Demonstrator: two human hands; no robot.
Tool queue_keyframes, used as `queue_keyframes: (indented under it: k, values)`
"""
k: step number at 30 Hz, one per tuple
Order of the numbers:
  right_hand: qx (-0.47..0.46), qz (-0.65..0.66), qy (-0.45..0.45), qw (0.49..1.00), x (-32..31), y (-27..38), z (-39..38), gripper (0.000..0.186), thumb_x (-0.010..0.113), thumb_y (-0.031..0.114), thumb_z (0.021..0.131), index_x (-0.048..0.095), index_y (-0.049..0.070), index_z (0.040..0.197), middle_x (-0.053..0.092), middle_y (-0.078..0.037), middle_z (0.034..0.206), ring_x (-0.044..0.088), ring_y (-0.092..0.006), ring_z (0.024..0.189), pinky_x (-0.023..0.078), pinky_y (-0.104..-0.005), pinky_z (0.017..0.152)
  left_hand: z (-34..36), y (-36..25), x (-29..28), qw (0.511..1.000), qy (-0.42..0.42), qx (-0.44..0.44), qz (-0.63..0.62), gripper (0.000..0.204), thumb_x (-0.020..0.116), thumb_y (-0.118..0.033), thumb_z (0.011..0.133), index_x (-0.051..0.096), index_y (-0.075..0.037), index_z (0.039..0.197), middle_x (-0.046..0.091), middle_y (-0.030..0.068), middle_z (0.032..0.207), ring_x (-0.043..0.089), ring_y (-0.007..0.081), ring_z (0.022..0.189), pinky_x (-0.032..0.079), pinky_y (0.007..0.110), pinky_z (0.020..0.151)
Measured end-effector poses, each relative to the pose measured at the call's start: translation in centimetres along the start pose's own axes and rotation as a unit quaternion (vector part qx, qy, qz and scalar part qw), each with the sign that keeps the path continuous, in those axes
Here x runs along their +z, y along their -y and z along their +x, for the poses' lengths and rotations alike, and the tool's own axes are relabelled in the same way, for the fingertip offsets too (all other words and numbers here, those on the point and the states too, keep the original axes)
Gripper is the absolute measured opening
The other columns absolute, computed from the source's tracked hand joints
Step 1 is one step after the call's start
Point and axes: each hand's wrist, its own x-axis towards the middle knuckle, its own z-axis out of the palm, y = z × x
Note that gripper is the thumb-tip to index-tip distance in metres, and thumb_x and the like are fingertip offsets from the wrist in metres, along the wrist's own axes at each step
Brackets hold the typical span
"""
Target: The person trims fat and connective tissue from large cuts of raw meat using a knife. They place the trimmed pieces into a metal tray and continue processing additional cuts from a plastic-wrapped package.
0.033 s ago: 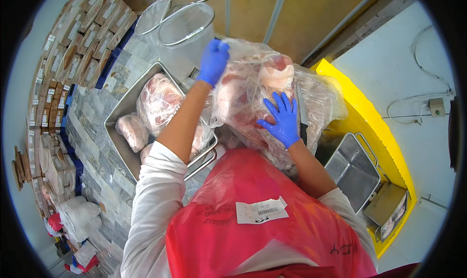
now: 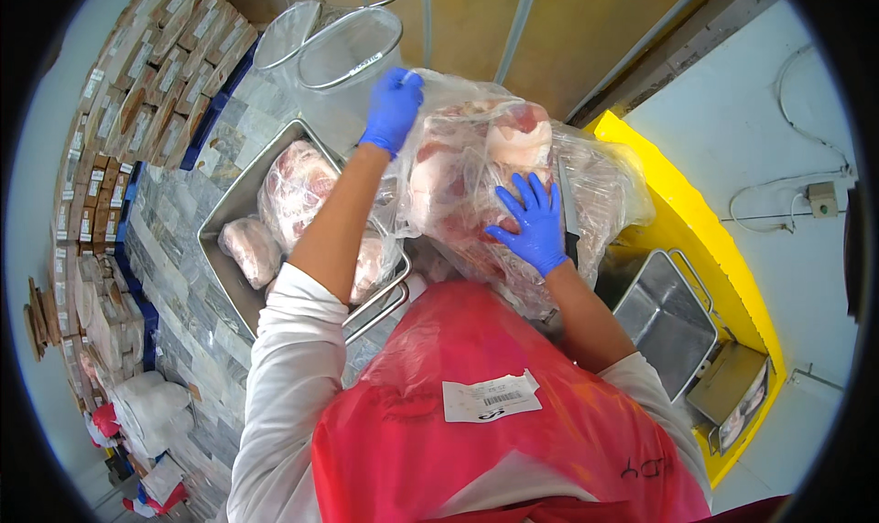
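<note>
Large cuts of raw meat [image 2: 441, 179] lie in front of me under a clear plastic sheet [image 2: 450, 88]. My left hand [image 2: 394, 113], in a blue glove, has its fingers closed on the sheet's far left edge, holding it up. My right hand [image 2: 534, 223], also gloved in blue, presses flat on the wrapped meat with its fingers spread. Just right of that hand runs a narrow grey strip with a dark end [image 2: 571, 245], which looks like a knife. A metal tub [image 2: 220, 213] to the left holds several more pieces of meat [image 2: 298, 189], partly hidden by my left forearm.
Clear bags on metal hoops [image 2: 352, 47] stand at the far left of the meat. On the right, a yellow frame [image 2: 723, 266] surrounds an empty-looking steel tub [image 2: 668, 317] and a smaller metal container [image 2: 728, 386]. Stacked boxes [image 2: 151, 74] line the left side.
My left hand has moved slightly left and farther away, pulling the plastic sheet's edge with it. My right hand stays on the meat.
</note>
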Motion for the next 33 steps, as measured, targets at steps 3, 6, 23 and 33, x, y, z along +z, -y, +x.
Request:
queue_keyframes:
  k: [3, 6, 23, 33]
  values:
    - [-0.019, -0.014, 0.039, 0.999, -1.2, -2.5, 0.3, 0.069, 0.072, 0.056, 0.079, 0.055, 0.032, 0.142, 0.041, -0.006, 0.155, 0.031, -0.0361, 0.146, 0.015, -0.0603, 0.119, 0.6, -2.7, -1.6, 0.997, -0.017, -0.063, -0.029, 0.010, 0.063, -0.017, 0.094, 0.063, -0.009, 0.089, 0.057, -0.0003, 0.072, 0.047, 0.0086, 0.057, 0.038, 0.025, 0.054]
    - [0.018, -0.027, 0.073, 0.997, -2.6, -5.6, 0.5, 0.068, 0.072, 0.054, 0.080, 0.055, 0.034, 0.142, 0.041, -0.002, 0.156, 0.034, -0.0372, 0.144, 0.018, -0.0623, 0.118, -0.4, -2.9, -5.8, 0.989, -0.058, -0.116, -0.069, 0.007, 0.063, -0.015, 0.093, 0.064, -0.009, 0.090, 0.055, -0.0016, 0.070, 0.047, 0.0092, 0.056, 0.038, 0.025, 0.053]
    - [0.176, 0.053, -0.076, 0.980, -0.8, 2.2, -1.9, 0.045, 0.071, 0.029, 0.083, 0.060, 0.002, 0.117, 0.057, -0.023, 0.119, 0.053, -0.0430, 0.114, 0.047, -0.0493, 0.096, -21.9, 17.0, -16.9, 0.872, -0.101, -0.410, -0.249, 0.029, 0.065, -0.039, 0.097, 0.067, -0.013, 0.110, 0.067, 0.0012, 0.093, 0.055, 0.0102, 0.066, 0.041, 0.023, 0.053]
    - [0.274, 0.035, 0.011, 0.961, 0.7, 1.1, -0.6, 0.017, 0.058, 0.017, 0.087, 0.059, 0.002, 0.095, 0.063, -0.022, 0.088, 0.065, -0.0412, 0.082, 0.053, -0.0501, 0.071, -15.4, 11.5, -7.7, 0.934, 0.097, -0.332, -0.085, 0.065, 0.074, -0.041, 0.089, 0.051, -0.007, 0.140, 0.063, 0.0024, 0.107, 0.057, 0.0118, 0.069, 0.042, 0.026, 0.058]
